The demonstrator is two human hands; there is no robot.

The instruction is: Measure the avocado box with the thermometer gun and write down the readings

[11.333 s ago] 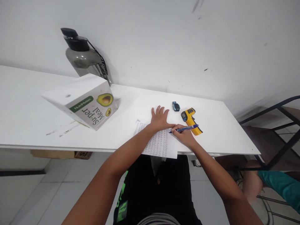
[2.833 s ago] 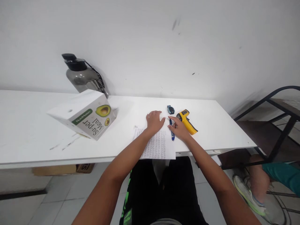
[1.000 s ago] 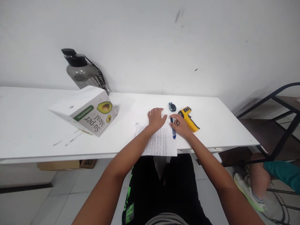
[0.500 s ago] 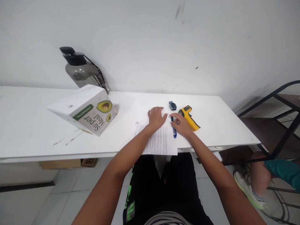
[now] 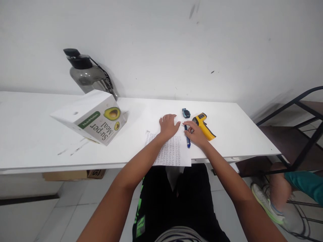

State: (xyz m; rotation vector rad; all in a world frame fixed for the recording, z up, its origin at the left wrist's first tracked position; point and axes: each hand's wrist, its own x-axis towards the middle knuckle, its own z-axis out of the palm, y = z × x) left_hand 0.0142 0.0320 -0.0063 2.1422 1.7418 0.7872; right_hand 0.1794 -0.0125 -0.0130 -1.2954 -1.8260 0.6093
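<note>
My left hand point(image 5: 168, 127) lies palm down with its fingers spread over the upper part of a sheet of paper point(image 5: 185, 159). Rows of small handwriting cover much of that sheet. At the sheet's right side, my right hand point(image 5: 195, 133) rests over a blue pen point(image 5: 188, 143), thumb and index finger apart and bent across it. The pen appears to lie flat, its upper part partly hidden by the fingers. A yellow-and-black infrared thermometer point(image 5: 207, 129) is just right of my right hand. Beyond the hands sits a small smartwatch point(image 5: 186, 113).
A white NutriMaster-like box point(image 5: 101, 122) with avocado pictures stands left on the white table point(image 5: 141, 111). Behind it is a grey bottle point(image 5: 87, 75) with a black lid, near the wall. On the right are a dark-framed chair point(image 5: 300, 134) and another person's leg point(image 5: 280, 193).
Both hands, the pen and the paper hold their places. Only a very slight shift of the camera view shows.
</note>
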